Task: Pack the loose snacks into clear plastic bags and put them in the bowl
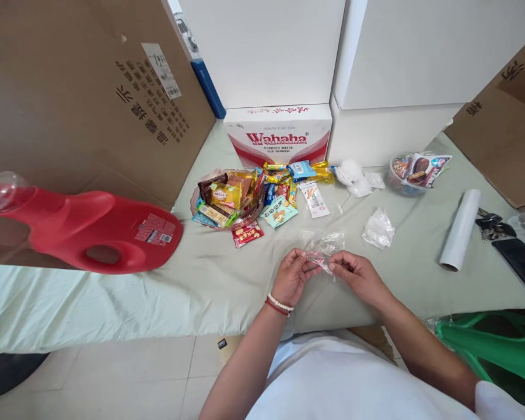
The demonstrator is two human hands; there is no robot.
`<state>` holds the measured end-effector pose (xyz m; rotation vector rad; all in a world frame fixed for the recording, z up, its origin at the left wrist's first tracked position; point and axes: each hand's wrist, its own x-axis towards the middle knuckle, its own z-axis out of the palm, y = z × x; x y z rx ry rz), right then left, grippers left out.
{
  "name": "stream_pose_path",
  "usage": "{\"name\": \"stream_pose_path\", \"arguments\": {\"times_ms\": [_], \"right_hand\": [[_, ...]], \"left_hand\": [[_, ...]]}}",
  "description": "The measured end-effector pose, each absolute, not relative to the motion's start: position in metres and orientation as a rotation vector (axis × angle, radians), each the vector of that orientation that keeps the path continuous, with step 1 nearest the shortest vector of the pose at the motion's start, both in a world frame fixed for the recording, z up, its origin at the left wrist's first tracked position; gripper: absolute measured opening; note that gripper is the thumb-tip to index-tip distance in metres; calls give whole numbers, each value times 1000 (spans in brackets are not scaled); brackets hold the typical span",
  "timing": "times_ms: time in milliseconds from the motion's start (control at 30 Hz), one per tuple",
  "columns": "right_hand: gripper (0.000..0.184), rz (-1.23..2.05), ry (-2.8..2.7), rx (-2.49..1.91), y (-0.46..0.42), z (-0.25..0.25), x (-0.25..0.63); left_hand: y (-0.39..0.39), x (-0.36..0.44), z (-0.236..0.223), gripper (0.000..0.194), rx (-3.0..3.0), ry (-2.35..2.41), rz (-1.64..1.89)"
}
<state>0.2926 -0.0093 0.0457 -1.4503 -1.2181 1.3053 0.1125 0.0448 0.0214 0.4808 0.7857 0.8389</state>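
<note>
Both of my hands pinch a clear plastic bag (324,240) over the front part of the cloth-covered table. My left hand (292,273) grips its left side, and a pinkish-red patch shows through the plastic by the fingertips. On the other side, my right hand (354,273) has thumb and fingers closed on the bag's edge. Just beyond lie a white packet (315,199), a light-green snack packet (279,211) and a red packet (247,233). A folded clear plastic bag (378,228) rests to the right of my hands.
A bowl (254,219) heaped with wrapped snacks stands before the Wahaba-style white water box (278,140). At left lies a red jug (109,230). To the right are a plastic tub (405,186) of snacks, a white roll (461,230), keys (492,226) and a black phone (518,265).
</note>
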Motion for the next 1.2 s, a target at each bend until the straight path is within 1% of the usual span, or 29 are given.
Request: {"name": "stream_pose_path", "arguments": {"times_ms": [133,200,333,433,567,667,767,900,967,1067,1133,1200], "right_hand": [[33,1306,-1269,-1477,-11,49,297],[33,1254,-1278,-1517,-13,49,303],[28,991,-1300,-1624,-22,49,317],[22,764,-1448,-1588,-31,52,326],[34,601,-1753,-1515,-38,54,326],[34,558,-1875,-1458,-37,50,319],[40,494,-1943,-1469,-34,45,311],[24,387,-1977,-1467,-30,37,307],[25,374,-2002,-1423,-30,32,307],[25,442,-2086,-1369,-35,28,307],[24,599,-2182,-1329,-41,32,308],[21,848,-2225,-1274,-45,45,311]], "left_hand": [[46,111,20,46,468,803,844],[48,111,18,48,454,817,848],[49,109,15,45,418,864,856],[50,108,14,44,403,879,861],[50,109,14,45,419,877,835],[49,110,15,43,434,858,825],[47,111,15,41,438,856,825],[46,109,15,44,454,845,819],[46,107,15,45,463,846,820],[45,105,13,49,484,876,825],[42,103,12,52,514,908,809],[37,101,11,52,569,950,767]]}}
